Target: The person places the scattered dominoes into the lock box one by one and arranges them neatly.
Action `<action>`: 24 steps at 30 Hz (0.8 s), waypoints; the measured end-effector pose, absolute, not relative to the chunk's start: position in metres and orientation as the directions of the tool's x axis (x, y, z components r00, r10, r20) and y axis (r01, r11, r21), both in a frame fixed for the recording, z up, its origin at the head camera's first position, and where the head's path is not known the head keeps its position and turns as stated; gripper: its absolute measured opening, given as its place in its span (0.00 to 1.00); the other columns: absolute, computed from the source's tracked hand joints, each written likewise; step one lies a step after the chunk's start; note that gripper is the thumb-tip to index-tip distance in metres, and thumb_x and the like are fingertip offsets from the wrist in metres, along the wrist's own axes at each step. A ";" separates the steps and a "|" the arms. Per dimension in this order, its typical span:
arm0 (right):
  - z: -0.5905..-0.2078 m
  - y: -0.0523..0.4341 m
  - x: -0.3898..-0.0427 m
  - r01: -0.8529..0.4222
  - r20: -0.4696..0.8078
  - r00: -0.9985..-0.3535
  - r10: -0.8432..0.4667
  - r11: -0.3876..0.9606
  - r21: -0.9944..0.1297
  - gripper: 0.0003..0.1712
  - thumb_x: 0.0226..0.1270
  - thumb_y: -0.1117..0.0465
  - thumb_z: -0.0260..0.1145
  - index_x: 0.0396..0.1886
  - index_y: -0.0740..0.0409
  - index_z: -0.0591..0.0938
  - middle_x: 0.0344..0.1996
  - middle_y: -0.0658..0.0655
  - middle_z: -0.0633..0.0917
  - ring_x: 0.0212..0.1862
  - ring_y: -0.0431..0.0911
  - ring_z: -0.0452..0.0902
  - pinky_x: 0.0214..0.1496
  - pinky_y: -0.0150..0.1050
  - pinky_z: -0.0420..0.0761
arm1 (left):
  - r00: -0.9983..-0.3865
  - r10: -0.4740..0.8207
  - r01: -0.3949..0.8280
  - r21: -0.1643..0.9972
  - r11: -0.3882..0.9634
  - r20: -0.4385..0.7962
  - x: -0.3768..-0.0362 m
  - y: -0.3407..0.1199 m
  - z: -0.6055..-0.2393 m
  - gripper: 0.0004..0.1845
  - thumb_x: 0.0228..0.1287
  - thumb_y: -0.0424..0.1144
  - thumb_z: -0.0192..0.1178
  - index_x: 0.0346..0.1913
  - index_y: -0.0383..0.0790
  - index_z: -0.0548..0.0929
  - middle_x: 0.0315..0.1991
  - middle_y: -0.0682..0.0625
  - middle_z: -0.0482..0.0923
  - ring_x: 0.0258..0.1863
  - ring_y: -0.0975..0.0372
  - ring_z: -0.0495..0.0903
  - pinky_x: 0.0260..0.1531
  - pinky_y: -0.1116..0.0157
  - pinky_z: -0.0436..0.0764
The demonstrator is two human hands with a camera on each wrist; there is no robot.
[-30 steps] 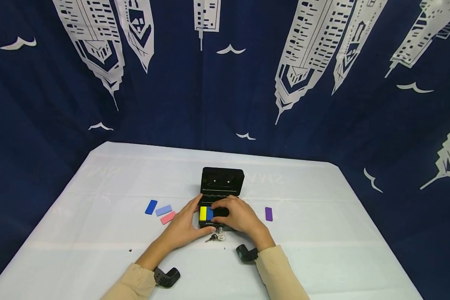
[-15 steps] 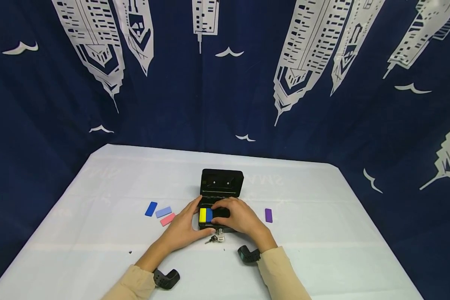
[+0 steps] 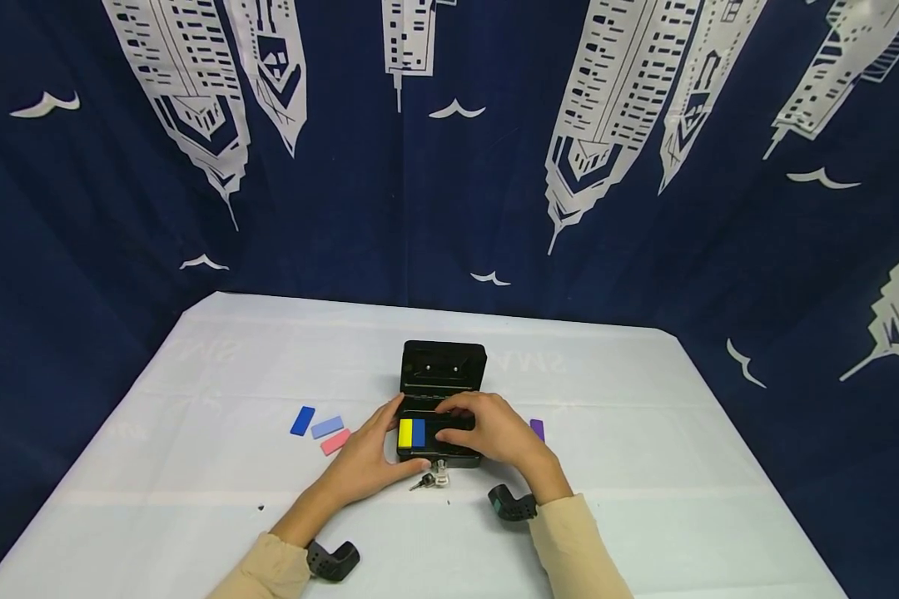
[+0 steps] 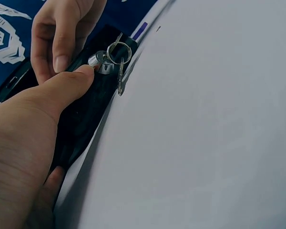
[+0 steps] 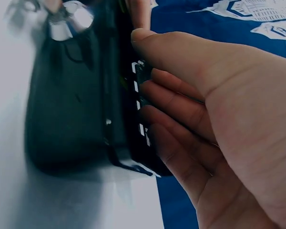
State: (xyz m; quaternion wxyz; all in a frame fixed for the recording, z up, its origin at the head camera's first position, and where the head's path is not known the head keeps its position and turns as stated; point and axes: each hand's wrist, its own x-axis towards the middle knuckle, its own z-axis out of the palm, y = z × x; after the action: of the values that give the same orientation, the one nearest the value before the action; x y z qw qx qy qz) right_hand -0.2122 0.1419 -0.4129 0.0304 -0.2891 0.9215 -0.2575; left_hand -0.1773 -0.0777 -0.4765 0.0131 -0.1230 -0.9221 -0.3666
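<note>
A black cash box (image 3: 444, 362) stands on the white table with its lid raised. Inside, at the left end, a yellow block (image 3: 405, 433) and a blue block (image 3: 419, 433) lie side by side. My left hand (image 3: 363, 456) grips the box's left end, thumb along the front by the silver lock (image 4: 104, 64) and fingers round the side. Keys on a ring (image 4: 119, 53) hang from that lock. Over the right part of the box is my right hand (image 3: 498, 428), thumb and fingers apart and nothing between them. In the right wrist view its fingers (image 5: 181, 102) are loosely bent at the box's rim.
Left of the box lie a dark blue block (image 3: 302, 420), a light blue block (image 3: 326, 428) and a pink block (image 3: 335, 442). A purple block (image 3: 537, 428) is partly hidden behind the right hand. A dark blue printed curtain (image 3: 404, 191) hangs behind the table.
My right hand has let go of the blue block and moved right, leaving it beside the yellow one in the box. The left hand keeps its grip on the box.
</note>
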 end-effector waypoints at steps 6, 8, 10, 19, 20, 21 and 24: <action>-0.408 0.152 -0.213 -0.492 0.086 -0.846 -0.526 0.708 -0.506 0.21 0.52 0.44 0.67 0.46 0.43 0.80 0.40 0.44 0.83 0.42 0.39 0.77 0.47 0.40 0.77 | -0.970 0.213 0.235 0.675 0.700 0.117 -0.176 -0.078 -0.477 0.56 0.37 0.71 0.61 0.70 0.64 0.45 0.68 0.57 0.56 0.57 0.62 0.73 0.53 0.53 0.74; -0.406 0.155 -0.213 -0.475 0.079 -0.855 -0.512 0.713 -0.515 0.21 0.51 0.44 0.67 0.46 0.43 0.80 0.40 0.44 0.83 0.43 0.40 0.77 0.48 0.42 0.77 | -0.970 0.214 0.235 0.676 0.699 0.117 -0.176 -0.078 -0.477 0.56 0.37 0.71 0.61 0.70 0.64 0.45 0.68 0.57 0.56 0.57 0.62 0.73 0.53 0.53 0.74; -0.404 0.159 -0.213 -0.463 0.078 -0.862 -0.501 0.715 -0.523 0.21 0.51 0.44 0.67 0.46 0.43 0.80 0.42 0.43 0.83 0.44 0.40 0.77 0.49 0.43 0.77 | -0.969 0.217 0.238 0.676 0.697 0.117 -0.176 -0.078 -0.477 0.56 0.37 0.71 0.61 0.70 0.63 0.45 0.68 0.57 0.56 0.57 0.62 0.73 0.53 0.54 0.74; -0.399 0.177 -0.214 -0.407 0.076 -0.893 -0.444 0.725 -0.555 0.20 0.50 0.47 0.69 0.45 0.42 0.80 0.43 0.41 0.82 0.47 0.45 0.77 0.51 0.43 0.76 | -0.963 0.230 0.262 0.672 0.693 0.138 -0.176 -0.078 -0.476 0.56 0.37 0.72 0.60 0.70 0.60 0.46 0.69 0.55 0.55 0.57 0.60 0.73 0.52 0.54 0.75; -0.399 0.179 -0.214 -0.400 0.074 -0.897 -0.436 0.728 -0.557 0.20 0.50 0.47 0.69 0.45 0.42 0.80 0.43 0.42 0.82 0.47 0.45 0.77 0.51 0.43 0.76 | -0.965 0.226 0.256 0.673 0.694 0.133 -0.176 -0.078 -0.476 0.56 0.36 0.73 0.60 0.70 0.61 0.46 0.69 0.56 0.55 0.57 0.61 0.73 0.53 0.54 0.75; -0.399 0.181 -0.214 -0.394 0.073 -0.900 -0.430 0.731 -0.557 0.20 0.50 0.47 0.69 0.45 0.42 0.80 0.43 0.42 0.82 0.47 0.44 0.77 0.51 0.43 0.76 | -0.966 0.222 0.250 0.675 0.695 0.129 -0.176 -0.078 -0.476 0.56 0.36 0.73 0.60 0.70 0.62 0.46 0.69 0.57 0.55 0.57 0.62 0.73 0.53 0.54 0.74; -0.398 0.188 -0.216 -0.385 0.070 -0.904 -0.421 0.734 -0.559 0.20 0.50 0.49 0.69 0.45 0.44 0.81 0.43 0.45 0.83 0.46 0.45 0.77 0.51 0.43 0.76 | -0.966 0.221 0.251 0.677 0.692 0.133 -0.177 -0.078 -0.476 0.56 0.36 0.72 0.60 0.70 0.61 0.46 0.69 0.58 0.54 0.57 0.62 0.73 0.54 0.55 0.74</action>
State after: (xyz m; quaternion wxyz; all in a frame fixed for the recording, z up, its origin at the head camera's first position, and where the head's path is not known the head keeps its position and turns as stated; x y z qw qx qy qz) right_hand -0.2157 0.1879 -0.3978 0.0306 -0.2167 0.9306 -0.2935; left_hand -0.1767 -0.0780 -0.4762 0.0206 -0.1284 -0.9195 -0.3709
